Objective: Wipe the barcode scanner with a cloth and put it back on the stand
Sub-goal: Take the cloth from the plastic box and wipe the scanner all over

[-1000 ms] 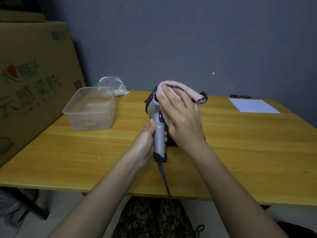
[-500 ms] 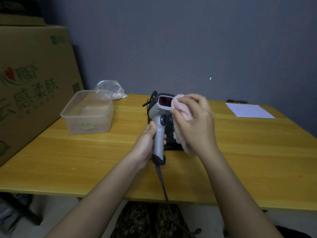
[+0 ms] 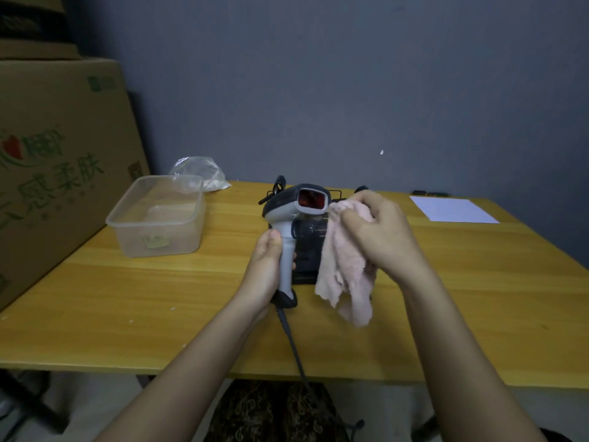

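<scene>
My left hand (image 3: 266,266) grips the handle of the grey and black barcode scanner (image 3: 296,208), held upright above the table with its red window facing me. A black cable (image 3: 294,349) hangs from its base over the table edge. My right hand (image 3: 382,232) clutches a pink cloth (image 3: 345,266) just right of the scanner head, with the cloth touching the head's right edge and hanging down. The black stand (image 3: 307,250) sits on the table behind the scanner, partly hidden by the scanner and the cloth.
A clear plastic tub (image 3: 157,215) stands at the left on the wooden table (image 3: 127,298), with a crumpled plastic bag (image 3: 199,172) behind it. A large cardboard box (image 3: 54,161) borders the table's left side. White paper (image 3: 452,210) lies at the back right.
My right hand has slid the cloth off the top of the scanner head to its right side, and the cloth now hangs loose. The scanner's red window has come into view.
</scene>
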